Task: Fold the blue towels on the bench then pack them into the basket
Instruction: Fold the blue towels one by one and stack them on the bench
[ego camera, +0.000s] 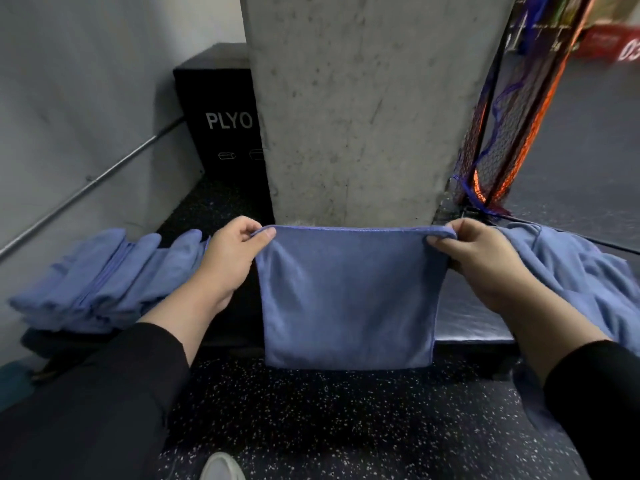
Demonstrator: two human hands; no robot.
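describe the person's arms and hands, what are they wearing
Both arms wear long black sleeves that stop short of the wrists. The left hand and right hand are bare: no gloves, rings, watch or bracelets show.

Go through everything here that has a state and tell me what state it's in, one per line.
Held towel: doubled over, hanging from both top corners.
Left hand: pinching top left corner.
Right hand: pinching top right corner.
Folded towels: stacked at left.
Loose towels: crumpled, unfolded at right.

L hand (230, 258) pinching | R hand (485, 263) pinching | arms fwd
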